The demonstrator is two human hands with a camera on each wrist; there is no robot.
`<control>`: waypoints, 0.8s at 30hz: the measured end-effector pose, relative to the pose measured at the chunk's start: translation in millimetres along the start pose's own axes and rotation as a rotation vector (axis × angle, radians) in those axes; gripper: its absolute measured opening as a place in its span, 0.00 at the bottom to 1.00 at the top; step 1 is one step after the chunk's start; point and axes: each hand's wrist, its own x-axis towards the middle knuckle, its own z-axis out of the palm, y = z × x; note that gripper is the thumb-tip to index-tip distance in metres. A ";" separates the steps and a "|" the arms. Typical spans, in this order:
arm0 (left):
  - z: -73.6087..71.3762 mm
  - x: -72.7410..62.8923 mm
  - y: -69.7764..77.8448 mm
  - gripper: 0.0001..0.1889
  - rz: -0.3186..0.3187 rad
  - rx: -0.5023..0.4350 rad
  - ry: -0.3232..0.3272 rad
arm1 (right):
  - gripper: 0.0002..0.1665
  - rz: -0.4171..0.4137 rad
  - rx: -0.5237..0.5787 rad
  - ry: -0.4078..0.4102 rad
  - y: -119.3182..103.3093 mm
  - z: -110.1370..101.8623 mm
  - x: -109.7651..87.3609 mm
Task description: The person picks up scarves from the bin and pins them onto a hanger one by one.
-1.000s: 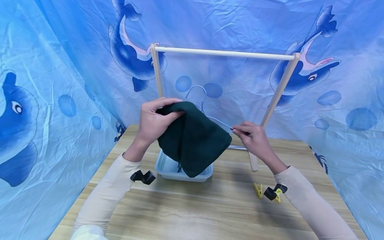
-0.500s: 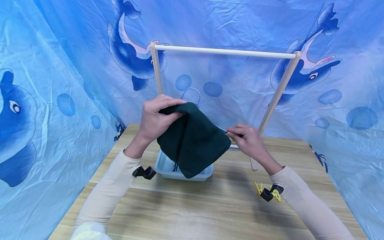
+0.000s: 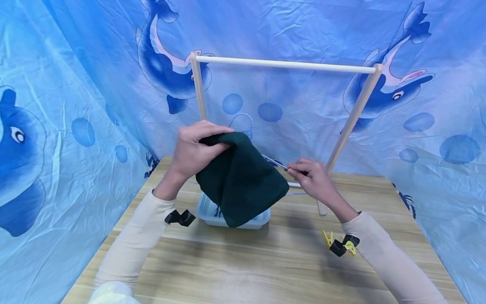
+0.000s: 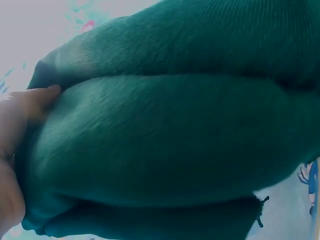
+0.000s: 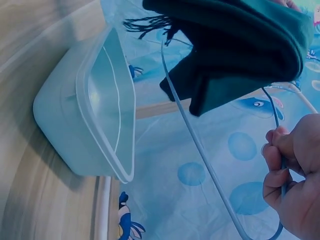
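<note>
A folded dark green scarf (image 3: pixel 243 181) hangs from my left hand (image 3: pixel 191 147), pinched at its upper left between thumb and fingers. Its dark fringe (image 5: pixel 150 25) dangles below, seen in the right wrist view. Behind the scarf is a thin wire clothes hanger (image 3: pixel 276 162), its hook rising above the fold in the head view. My right hand (image 3: pixel 313 179) grips the hanger near its right corner. In the right wrist view, the hanger's long bottom wire (image 5: pixel 200 147) runs up towards the fringe. The scarf hides the middle of the hanger in the head view.
Under the scarf, a light blue plastic basin (image 3: pixel 252 224) stands on the wooden table (image 3: pixel 235 261). Behind it rises a wooden rack with a white rail (image 3: pixel 284 64). Yellow clothes pegs (image 3: pixel 328 240) lie by the right wrist. Blue dolphin-print curtains enclose the table.
My right hand has shifted left and slightly down with the hanger, carrying its hook left and lower behind the scarf. The left hand and scarf have moved only slightly.
</note>
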 end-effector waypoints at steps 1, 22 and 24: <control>1.3 -1.8 0.3 0.13 -0.017 0.005 -0.009 | 0.08 0.002 0.005 0.001 0.1 0.1 -0.2; 17.2 -16.0 -1.6 0.08 -0.187 0.163 -0.053 | 0.07 -0.013 0.070 0.041 -11.7 -4.7 5.0; 18.8 -16.2 -1.1 0.08 -0.178 0.198 -0.054 | 0.07 -0.014 0.068 0.041 -13.3 -4.9 5.5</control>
